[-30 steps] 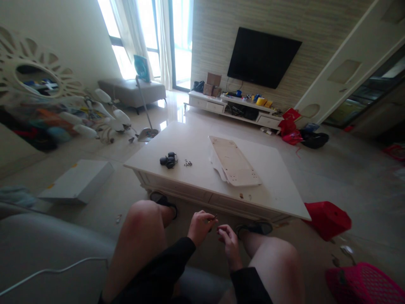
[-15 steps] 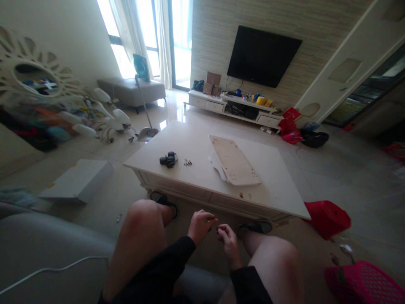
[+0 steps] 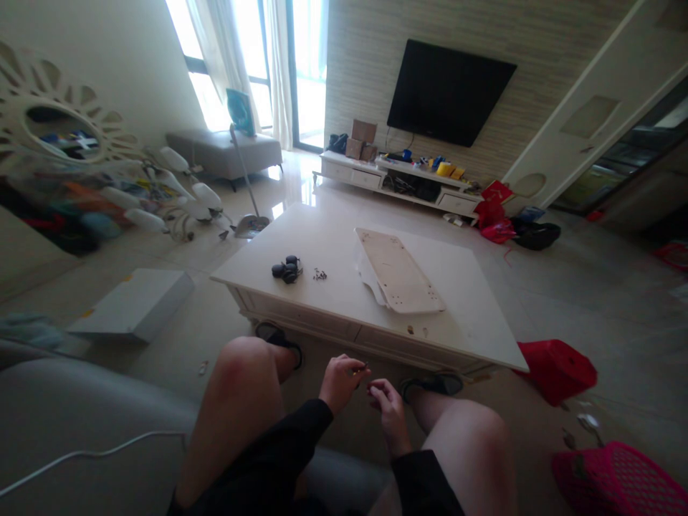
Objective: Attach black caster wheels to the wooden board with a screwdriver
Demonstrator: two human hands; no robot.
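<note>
My left hand [image 3: 340, 385] is in front of the near edge of the white table [image 3: 322, 236], thumb and fingertips pinched at a tiny dark item too small to name. Just to its right, my right hand [image 3: 388, 410] has its fingers curled and tips pressed together; what they hold, if anything, cannot be made out. The two hands are close but apart. On the tabletop lie a cluster of black casters [image 3: 287, 269], a small pile of dark screw-like pieces [image 3: 320, 274], and a pale flat panel [image 3: 400, 272] with holes near its ends.
A small brown bit [image 3: 411, 330] lies near the table's front edge. By the right corner stands a red stool [image 3: 559, 373], with a pink basket [image 3: 634, 473] nearer me. A white box [image 3: 134, 304] is on the floor to the left. My knees flank my hands.
</note>
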